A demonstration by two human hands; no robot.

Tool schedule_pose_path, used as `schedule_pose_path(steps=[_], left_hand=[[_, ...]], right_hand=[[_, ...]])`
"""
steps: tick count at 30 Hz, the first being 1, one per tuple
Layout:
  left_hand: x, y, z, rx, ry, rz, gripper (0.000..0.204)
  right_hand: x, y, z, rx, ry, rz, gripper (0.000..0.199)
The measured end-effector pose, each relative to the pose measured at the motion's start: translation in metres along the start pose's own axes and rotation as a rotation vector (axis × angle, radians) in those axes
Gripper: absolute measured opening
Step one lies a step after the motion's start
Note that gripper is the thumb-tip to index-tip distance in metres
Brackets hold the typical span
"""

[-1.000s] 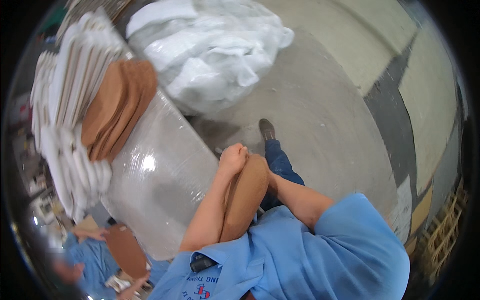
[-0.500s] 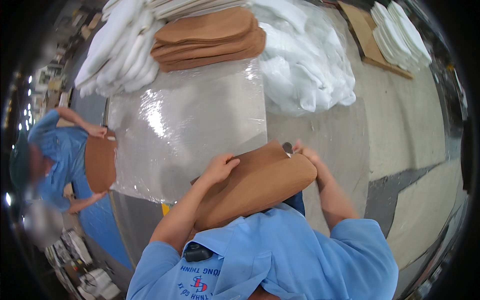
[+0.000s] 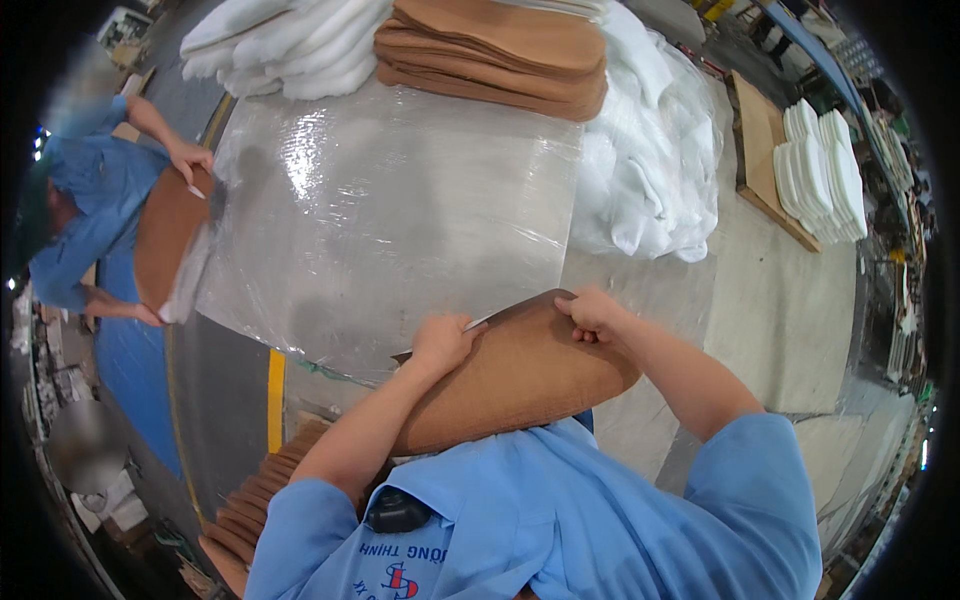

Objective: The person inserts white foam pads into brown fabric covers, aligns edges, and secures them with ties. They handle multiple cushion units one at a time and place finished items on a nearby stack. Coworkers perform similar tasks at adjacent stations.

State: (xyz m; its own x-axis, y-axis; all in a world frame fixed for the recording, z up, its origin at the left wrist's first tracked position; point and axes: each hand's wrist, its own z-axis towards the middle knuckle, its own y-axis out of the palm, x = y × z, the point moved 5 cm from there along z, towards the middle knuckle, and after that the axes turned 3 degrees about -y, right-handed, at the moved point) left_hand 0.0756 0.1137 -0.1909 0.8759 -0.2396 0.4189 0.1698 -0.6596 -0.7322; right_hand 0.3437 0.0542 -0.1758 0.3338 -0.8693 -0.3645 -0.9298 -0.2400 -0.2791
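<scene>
A brown fabric cushion cover (image 3: 520, 385) lies slanted across the front of my body, its rounded end toward the right. My left hand (image 3: 445, 342) is closed on the upper edge, with a thin white strip showing beside its fingertips. At the upper right corner, my right hand (image 3: 595, 315) pinches the cover's edge between thumb and curled fingers. The opening edge runs between the two hands. What lies inside the cover is hidden.
Ahead is a plastic-covered table (image 3: 400, 200), bearing a stack of brown covers (image 3: 490, 60) and white pads (image 3: 290, 50). Plastic-wrapped white pads (image 3: 640, 160) sit to the right. A co-worker at left holds another brown cover (image 3: 165, 235). More brown pieces (image 3: 260, 500) are stacked at lower left.
My right hand has moved slightly left onto the cover's upper edge; the small dark round object beside it no longer shows. The view has shifted, and white now shows at the co-worker's cover.
</scene>
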Motion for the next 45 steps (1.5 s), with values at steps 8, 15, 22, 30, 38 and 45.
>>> schedule_pose_path(steps=[8,15,22,30,38,45], left_hand=[[-0.009,0.008,-0.001,0.282,0.035,-0.112,0.028],[-0.014,-0.029,-0.042,0.328,-0.063,-0.205,0.032],[-0.061,-0.012,-0.048,0.425,-0.256,-0.227,0.043],[-0.07,0.003,-0.032,0.475,-0.285,-0.165,0.044],[-0.101,-0.02,-0.071,0.379,-0.279,-0.178,0.04],[-0.133,0.007,-0.118,0.493,-0.552,-0.23,0.041]], right_hand=[[0.011,0.026,0.022,0.418,-0.372,-0.292,0.04],[-0.046,0.022,-0.024,0.423,-0.508,-0.288,0.041],[-0.08,0.063,0.019,0.329,-0.582,-0.576,0.046],[-0.072,0.072,0.039,0.373,-0.601,-0.561,0.044],[-0.087,0.06,0.038,0.251,-0.653,-0.46,0.041],[-0.083,0.068,0.034,0.223,-0.659,-0.531,0.036]])
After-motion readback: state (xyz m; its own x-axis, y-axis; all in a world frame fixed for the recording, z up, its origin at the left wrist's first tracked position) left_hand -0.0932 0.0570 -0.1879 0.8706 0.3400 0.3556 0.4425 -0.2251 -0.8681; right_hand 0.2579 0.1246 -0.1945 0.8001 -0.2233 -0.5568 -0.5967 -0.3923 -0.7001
